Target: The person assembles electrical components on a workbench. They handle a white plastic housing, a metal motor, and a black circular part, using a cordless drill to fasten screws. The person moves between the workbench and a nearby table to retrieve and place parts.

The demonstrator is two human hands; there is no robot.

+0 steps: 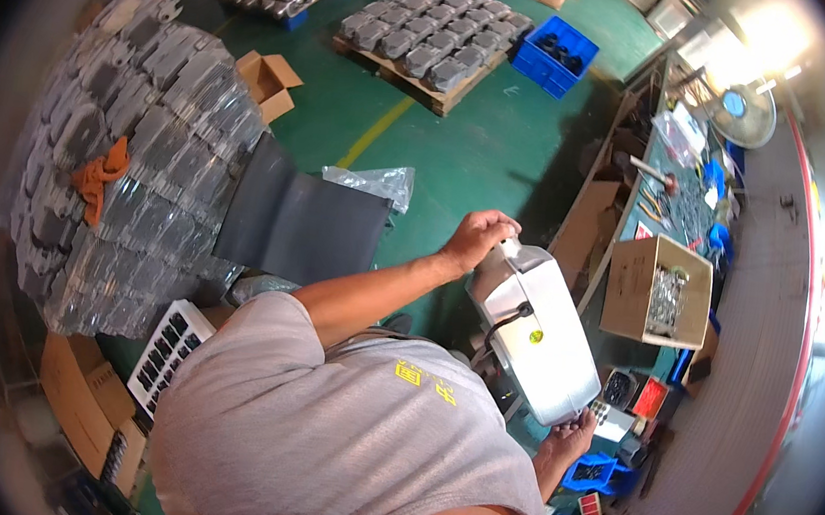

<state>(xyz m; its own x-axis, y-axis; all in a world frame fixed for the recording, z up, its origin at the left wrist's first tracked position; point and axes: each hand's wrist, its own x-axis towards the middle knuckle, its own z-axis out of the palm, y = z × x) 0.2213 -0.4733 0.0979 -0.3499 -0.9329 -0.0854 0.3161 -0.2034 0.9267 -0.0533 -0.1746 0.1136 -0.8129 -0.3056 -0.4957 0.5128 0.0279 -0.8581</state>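
I hold a silver-white metal lamp housing (558, 358) slanted between my two hands, in front of my body and next to the workbench. My left hand (479, 241) is closed round its narrow end, with the arm stretched forward. At the wide, rounded end my right hand (569, 440) grips the edge; part of its fingers is hidden. A black cable (501, 327) loops from a fitting on the housing's face. Beside that fitting sits a small round yellow-green sticker (536, 337).
Along the right runs a workbench (628, 220) with tools, a cardboard box (631, 286) of small metal parts and blue bins (591, 472). Stacked grey housings (155, 170) stand left beside a black sheet (311, 222). A loaded pallet (421, 82) and blue crate (554, 56) lie ahead.
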